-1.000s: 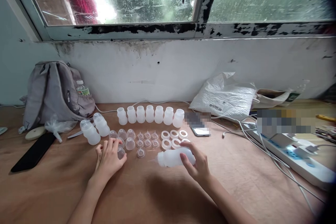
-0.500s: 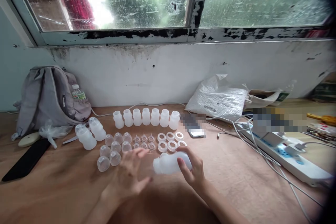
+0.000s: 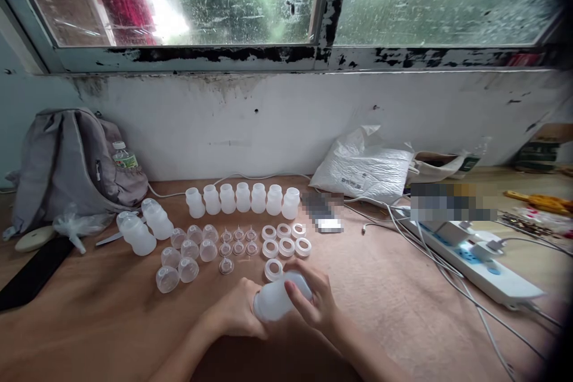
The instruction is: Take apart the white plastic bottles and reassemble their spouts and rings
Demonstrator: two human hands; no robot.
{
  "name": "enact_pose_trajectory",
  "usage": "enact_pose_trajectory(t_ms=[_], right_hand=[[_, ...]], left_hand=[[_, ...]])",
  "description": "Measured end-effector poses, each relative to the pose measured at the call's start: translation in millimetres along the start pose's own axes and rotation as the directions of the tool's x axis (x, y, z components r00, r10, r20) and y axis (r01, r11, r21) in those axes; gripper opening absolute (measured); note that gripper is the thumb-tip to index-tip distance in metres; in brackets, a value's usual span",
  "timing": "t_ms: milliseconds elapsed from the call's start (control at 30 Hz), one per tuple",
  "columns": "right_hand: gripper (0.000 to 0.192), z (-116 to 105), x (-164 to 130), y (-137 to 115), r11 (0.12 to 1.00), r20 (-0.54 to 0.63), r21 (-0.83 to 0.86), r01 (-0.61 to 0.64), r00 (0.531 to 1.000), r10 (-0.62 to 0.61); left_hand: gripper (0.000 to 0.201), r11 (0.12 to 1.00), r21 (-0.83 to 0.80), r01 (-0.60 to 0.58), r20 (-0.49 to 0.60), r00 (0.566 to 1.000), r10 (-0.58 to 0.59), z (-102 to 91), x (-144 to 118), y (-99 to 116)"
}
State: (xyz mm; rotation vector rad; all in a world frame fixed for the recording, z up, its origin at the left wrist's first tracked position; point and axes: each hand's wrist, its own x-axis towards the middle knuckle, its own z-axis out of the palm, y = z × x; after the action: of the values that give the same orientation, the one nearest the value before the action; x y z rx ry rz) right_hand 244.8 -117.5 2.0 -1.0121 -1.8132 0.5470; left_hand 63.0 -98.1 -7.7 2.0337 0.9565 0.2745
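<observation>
Head view: both hands meet low on the bench (image 3: 403, 310), left hand (image 3: 233, 315) and right hand (image 3: 313, 304) with fingers wrapped around a white bottle (image 3: 277, 299) lying sideways. Just beyond sit a loose ring (image 3: 273, 270), nipples (image 3: 239, 242), clear caps (image 3: 188, 253) and a row of bottles (image 3: 243, 198); power strip (image 3: 474, 262) off right.

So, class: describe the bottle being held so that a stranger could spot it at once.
Start at the window, then drop to the wooden table. Nearer than the row of upright bottles, one white bottle lies tilted between both hands, the only one off the table.
</observation>
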Motion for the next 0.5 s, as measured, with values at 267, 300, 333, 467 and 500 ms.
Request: enact_pose_trajectory(t_ms=[267,300,333,467,500], right_hand=[[0.033,-5,16,-2,0.904,0.284,0.330,-0.272,0.942,0.179],[0.036,-5,17,-2,0.875,0.313,0.351,-0.334,0.922,0.226],[0.039,-5,18,-1,0.837,0.345,0.352,-0.419,0.890,0.300],[0.040,-7,19,0,0.620,0.517,0.294,-0.727,0.667,0.537],[0.039,-8,19,0,0.594,0.545,0.310,-0.743,0.650,0.529]], left_hand=[[0.017,0.846,0.525,0.093,-0.427,0.888,0.168,-2.9,-6,-22],[0.016,0.814,0.569,0.117,-0.444,0.877,0.183,-4.8,-6,-24],[0.015,0.794,0.593,0.129,-0.448,0.873,0.193,-6.3,-7,-26],[0.025,0.797,0.584,0.156,-0.461,0.872,0.167,-7.1,-7,-25],[0.025,0.807,0.566,0.167,-0.464,0.874,0.145,-6.7,-6,-25]])
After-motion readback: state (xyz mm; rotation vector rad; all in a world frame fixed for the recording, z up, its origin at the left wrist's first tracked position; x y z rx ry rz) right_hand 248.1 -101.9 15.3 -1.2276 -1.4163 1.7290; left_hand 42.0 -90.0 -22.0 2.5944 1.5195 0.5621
